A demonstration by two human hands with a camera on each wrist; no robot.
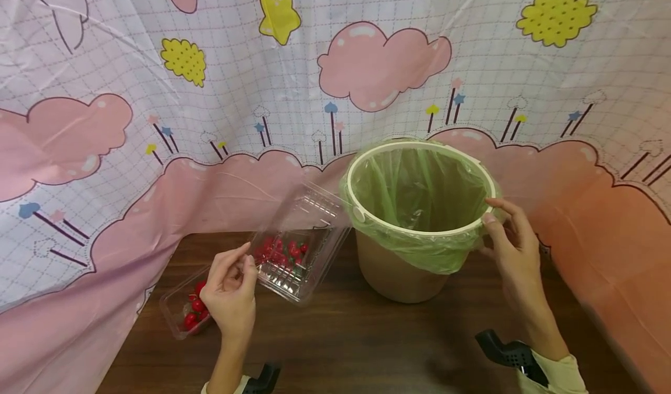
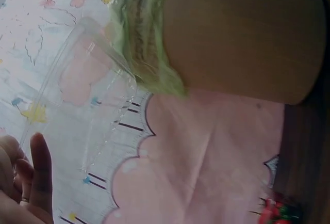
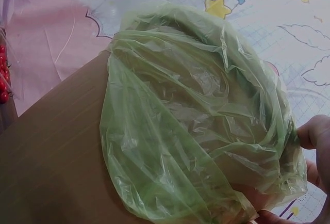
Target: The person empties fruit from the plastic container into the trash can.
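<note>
My left hand (image 1: 230, 289) pinches the edge of a clear plastic box (image 1: 320, 213), raised and tilted beside the bin. In the left wrist view the same clear box (image 2: 82, 90) looks see-through and bare inside. At right stands a brown bin (image 1: 398, 271) with a white rim, lined with a green plastic bag (image 1: 435, 254) folded over the edge. The right hand (image 1: 516, 248) holds the bin's rim on its right side, thumb and fingers on the bag. The right wrist view shows the crumpled bag (image 3: 165, 131) over the bin's mouth; part of that hand is cut off.
A second clear tray (image 1: 175, 315) with small round red fruits (image 1: 195, 308) lies on the dark wooden table (image 1: 335, 347) at left. More red fruits (image 1: 283, 251) show through the raised box. A patterned cloth (image 1: 236, 201) hangs behind and at both sides.
</note>
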